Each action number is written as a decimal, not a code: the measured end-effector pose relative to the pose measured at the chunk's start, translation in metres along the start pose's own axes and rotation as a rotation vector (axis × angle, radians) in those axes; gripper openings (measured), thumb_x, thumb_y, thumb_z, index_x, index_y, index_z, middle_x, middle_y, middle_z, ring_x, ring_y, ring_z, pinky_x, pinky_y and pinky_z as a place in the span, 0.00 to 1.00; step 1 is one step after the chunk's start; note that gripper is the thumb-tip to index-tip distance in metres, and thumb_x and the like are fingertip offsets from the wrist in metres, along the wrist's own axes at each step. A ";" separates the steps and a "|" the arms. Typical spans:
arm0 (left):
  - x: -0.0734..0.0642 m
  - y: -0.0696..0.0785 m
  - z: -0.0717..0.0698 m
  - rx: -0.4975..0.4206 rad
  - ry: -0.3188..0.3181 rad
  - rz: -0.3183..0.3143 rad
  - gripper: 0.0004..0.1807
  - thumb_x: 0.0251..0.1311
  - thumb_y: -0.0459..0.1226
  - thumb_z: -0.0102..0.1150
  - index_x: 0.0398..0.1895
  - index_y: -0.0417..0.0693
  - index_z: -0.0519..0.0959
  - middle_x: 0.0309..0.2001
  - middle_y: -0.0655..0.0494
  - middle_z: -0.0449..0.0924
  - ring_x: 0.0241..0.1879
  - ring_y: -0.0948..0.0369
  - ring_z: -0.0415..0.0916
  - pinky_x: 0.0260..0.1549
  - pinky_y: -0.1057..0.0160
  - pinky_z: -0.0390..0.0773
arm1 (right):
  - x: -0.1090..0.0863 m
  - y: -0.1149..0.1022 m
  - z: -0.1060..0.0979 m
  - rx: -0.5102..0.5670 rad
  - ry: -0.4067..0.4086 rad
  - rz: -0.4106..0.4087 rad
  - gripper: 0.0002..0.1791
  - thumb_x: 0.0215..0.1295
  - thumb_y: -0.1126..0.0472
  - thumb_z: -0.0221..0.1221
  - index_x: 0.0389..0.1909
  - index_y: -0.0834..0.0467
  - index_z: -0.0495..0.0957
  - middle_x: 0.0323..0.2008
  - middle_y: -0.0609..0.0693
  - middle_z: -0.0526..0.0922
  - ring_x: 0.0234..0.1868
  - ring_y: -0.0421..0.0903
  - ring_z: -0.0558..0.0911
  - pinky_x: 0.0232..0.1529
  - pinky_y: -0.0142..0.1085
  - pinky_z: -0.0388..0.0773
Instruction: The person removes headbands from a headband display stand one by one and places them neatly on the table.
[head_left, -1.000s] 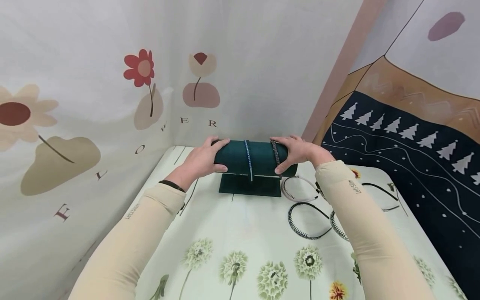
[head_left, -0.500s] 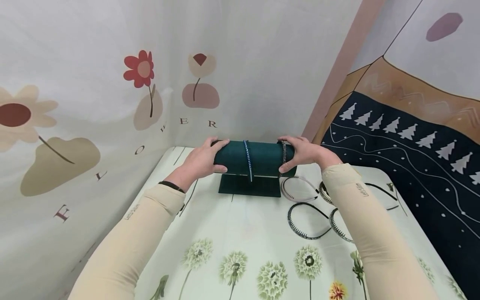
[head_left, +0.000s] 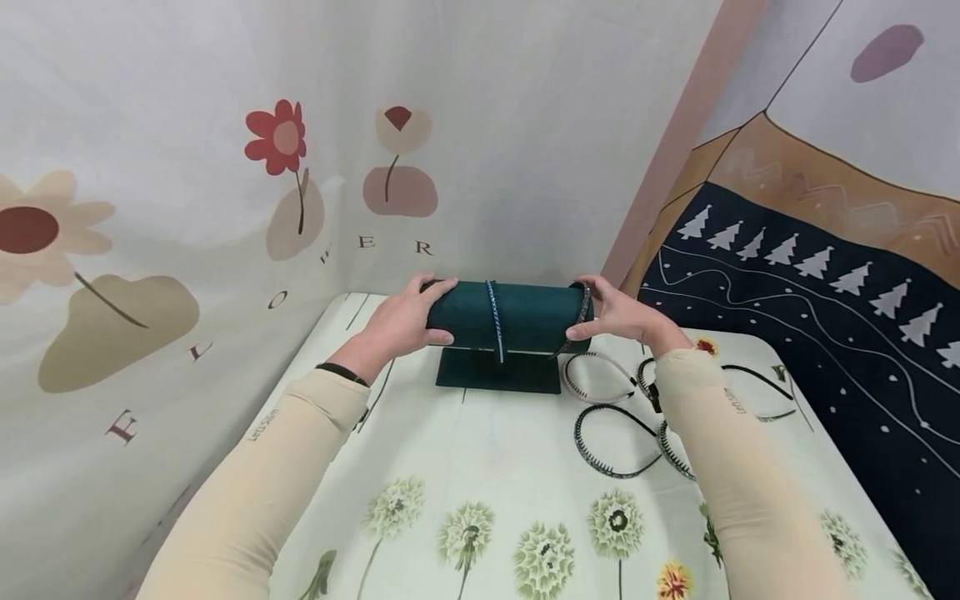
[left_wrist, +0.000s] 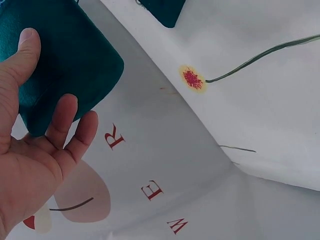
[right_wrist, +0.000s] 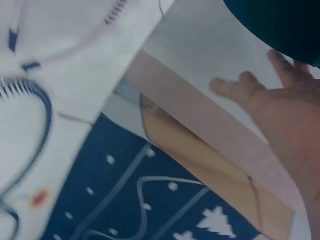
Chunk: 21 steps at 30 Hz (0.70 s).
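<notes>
A dark green velvet roll stand [head_left: 536, 312] stands near the back of the table. My left hand [head_left: 393, 323] grips the roll's left end, thumb in front and fingers behind; the left wrist view shows its fingers curled about the velvet corner [left_wrist: 85, 65]. Around the middle of the roll sits a blue headband [head_left: 496, 321]. At the right end, my right hand [head_left: 622, 315] holds a dark speckled headband [head_left: 584, 305], thumb in front and fingers at the top. That headband slants across the roll's end. In the right wrist view, the velvet roll [right_wrist: 280, 25] shows beyond the fingers.
Several headbands lie on the table's right side: a pale pink one [head_left: 568, 382], a dark toothed one [head_left: 588, 457] nearer, and a black one [head_left: 761, 379] farther right. Patterned curtain walls stand behind and left; a navy printed cloth [head_left: 795, 317] hangs at right.
My right hand has moved right, bringing the dark speckled headband along the roll to its right end, where it now slants. The left hand and stand have stayed in place.
</notes>
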<state>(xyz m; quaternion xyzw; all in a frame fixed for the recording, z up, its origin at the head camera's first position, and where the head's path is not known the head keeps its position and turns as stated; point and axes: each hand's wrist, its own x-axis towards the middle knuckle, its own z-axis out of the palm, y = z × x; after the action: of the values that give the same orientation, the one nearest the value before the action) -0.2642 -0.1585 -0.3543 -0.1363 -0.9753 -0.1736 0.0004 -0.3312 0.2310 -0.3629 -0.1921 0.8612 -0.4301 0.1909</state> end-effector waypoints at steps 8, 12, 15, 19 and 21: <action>-0.002 0.001 -0.002 -0.013 -0.003 0.007 0.52 0.65 0.50 0.75 0.87 0.66 0.54 0.87 0.44 0.47 0.63 0.36 0.78 0.66 0.38 0.80 | 0.005 0.020 0.014 0.328 0.013 -0.030 0.53 0.65 0.64 0.67 0.82 0.46 0.45 0.80 0.64 0.51 0.79 0.65 0.55 0.81 0.69 0.52; -0.002 0.002 -0.003 -0.012 -0.008 0.008 0.53 0.65 0.50 0.75 0.88 0.66 0.54 0.87 0.44 0.46 0.63 0.36 0.79 0.66 0.38 0.80 | 0.004 0.025 0.016 0.409 0.011 -0.054 0.49 0.65 0.67 0.66 0.79 0.43 0.48 0.79 0.63 0.53 0.78 0.62 0.56 0.82 0.65 0.53; -0.002 0.001 -0.003 -0.015 -0.004 0.006 0.53 0.65 0.50 0.75 0.88 0.66 0.54 0.87 0.44 0.46 0.64 0.36 0.78 0.66 0.38 0.79 | 0.004 0.028 0.016 0.451 0.016 -0.057 0.48 0.65 0.67 0.65 0.78 0.41 0.49 0.78 0.60 0.56 0.77 0.60 0.59 0.83 0.63 0.52; -0.002 0.000 -0.002 -0.021 -0.005 0.002 0.53 0.65 0.50 0.75 0.88 0.67 0.53 0.87 0.44 0.46 0.67 0.35 0.76 0.68 0.37 0.78 | 0.006 0.031 0.016 0.498 0.010 -0.056 0.49 0.66 0.68 0.64 0.78 0.40 0.48 0.76 0.57 0.60 0.75 0.57 0.62 0.84 0.61 0.53; -0.003 0.000 -0.002 -0.022 -0.008 -0.001 0.53 0.65 0.50 0.75 0.88 0.67 0.53 0.87 0.44 0.46 0.68 0.35 0.75 0.68 0.37 0.78 | 0.007 0.033 0.016 0.511 0.004 -0.058 0.49 0.66 0.68 0.65 0.78 0.40 0.47 0.75 0.56 0.61 0.75 0.57 0.63 0.84 0.60 0.52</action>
<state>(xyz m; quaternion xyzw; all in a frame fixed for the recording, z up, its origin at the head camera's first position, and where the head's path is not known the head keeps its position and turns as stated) -0.2615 -0.1601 -0.3524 -0.1366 -0.9735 -0.1835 -0.0049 -0.3349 0.2353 -0.3993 -0.1614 0.7190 -0.6394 0.2193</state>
